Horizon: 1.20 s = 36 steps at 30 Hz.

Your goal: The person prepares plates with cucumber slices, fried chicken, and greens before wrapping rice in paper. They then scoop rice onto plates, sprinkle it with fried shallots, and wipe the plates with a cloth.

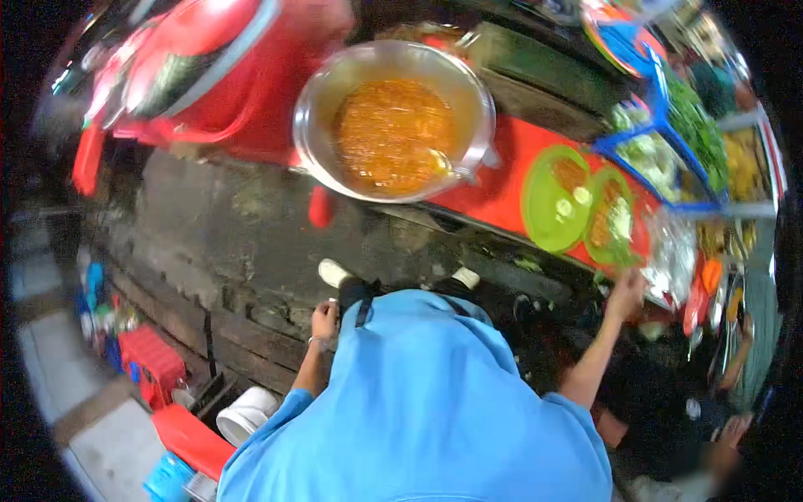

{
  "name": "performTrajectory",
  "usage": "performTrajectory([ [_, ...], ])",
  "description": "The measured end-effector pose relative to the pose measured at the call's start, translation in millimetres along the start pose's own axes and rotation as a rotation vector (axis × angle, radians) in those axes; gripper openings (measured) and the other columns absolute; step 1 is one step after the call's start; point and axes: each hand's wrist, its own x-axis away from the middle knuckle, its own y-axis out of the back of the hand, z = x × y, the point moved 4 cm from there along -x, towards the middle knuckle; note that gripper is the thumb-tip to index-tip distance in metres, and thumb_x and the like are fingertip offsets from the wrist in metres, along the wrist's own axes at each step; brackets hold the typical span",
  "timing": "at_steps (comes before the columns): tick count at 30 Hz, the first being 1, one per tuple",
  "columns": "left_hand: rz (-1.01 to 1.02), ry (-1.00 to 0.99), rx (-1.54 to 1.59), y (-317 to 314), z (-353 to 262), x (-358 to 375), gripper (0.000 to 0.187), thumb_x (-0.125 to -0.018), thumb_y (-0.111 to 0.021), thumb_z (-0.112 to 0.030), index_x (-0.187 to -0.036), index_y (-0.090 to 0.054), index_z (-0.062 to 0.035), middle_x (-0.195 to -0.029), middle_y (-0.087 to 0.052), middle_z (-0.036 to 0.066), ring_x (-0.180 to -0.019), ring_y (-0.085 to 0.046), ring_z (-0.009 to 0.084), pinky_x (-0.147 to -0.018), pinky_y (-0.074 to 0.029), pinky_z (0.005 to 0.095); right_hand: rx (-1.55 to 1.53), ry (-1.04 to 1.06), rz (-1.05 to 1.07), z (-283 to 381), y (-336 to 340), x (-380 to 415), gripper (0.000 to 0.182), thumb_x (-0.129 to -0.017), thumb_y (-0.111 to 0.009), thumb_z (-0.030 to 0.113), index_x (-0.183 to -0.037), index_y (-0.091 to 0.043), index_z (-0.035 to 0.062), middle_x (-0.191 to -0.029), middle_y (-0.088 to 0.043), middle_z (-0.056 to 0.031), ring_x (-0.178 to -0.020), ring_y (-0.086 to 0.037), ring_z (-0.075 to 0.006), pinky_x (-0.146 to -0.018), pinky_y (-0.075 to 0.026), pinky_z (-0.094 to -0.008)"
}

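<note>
I watched the right hand [626, 294] reach in just beside the right green plate [606, 174], fingers bent inward; blur kept me from telling whether they pinched anything. The left hand [324, 320] hung beside the blue shirt [435, 376], fingers partly curled, any grip unclear. The left green plate [544, 209] lay flat alongside, likely so one arm could reach both, on the red bench [514, 138] near the upright metal pot [322, 130].

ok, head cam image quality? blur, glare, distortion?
Head view: strong fisheye bending, dark corners; red container smeared at upper left; glare on the steel pot and crinkled clear plastic; right hand soft, finger detail unclear.
</note>
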Motion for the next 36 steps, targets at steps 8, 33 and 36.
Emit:
performTrajectory([
  [8,-0.205,-0.360,0.267,207.0,-100.9,-145.0,0.020,-0.093,-0.058,-0.016,-0.105,-0.057,-0.0004,-0.086,-0.061,0.004,-0.074,-0.057,0.0113,-0.066,-0.048,0.0276,-0.565,-0.963,-0.459,52.7,-41.5,165.6,0.020,-0.089,-0.055,0.023,-0.077,-0.056,0.0075,-0.067,-0.056,-0.0057,-0.041,-0.044,-0.0161,-0.036,-0.036,-0.0324],
  [33,-0.287,-0.661,0.329,417.9,-284.5,-381.3,0.025,-0.098,-0.051,-0.018,-0.105,-0.057,0.0055,-0.090,-0.063,0.011,-0.080,-0.055,0.0190,-0.075,-0.045,0.0328,-0.167,0.444,1.477,628.3,-330.5,420.7,0.042,-0.087,-0.055,0.023,-0.122,-0.055,-0.0010,-0.116,-0.061,-0.0247,-0.112,-0.057,-0.0373,-0.097,-0.045,-0.0433],
  [36,-0.598,-0.700,0.060,444.5,-270.0,-371.2,0.028,-0.100,-0.046,-0.018,-0.106,-0.055,0.0073,-0.096,-0.059,0.019,-0.086,-0.055,0.0289,-0.082,-0.044,0.0371,-0.142,0.391,1.535,657.3,-325.9,452.9,0.043,-0.088,-0.054,0.024,-0.122,-0.053,-0.0032,-0.120,-0.058,-0.0242,-0.112,-0.055,-0.0403,-0.096,-0.045,-0.0456],
])
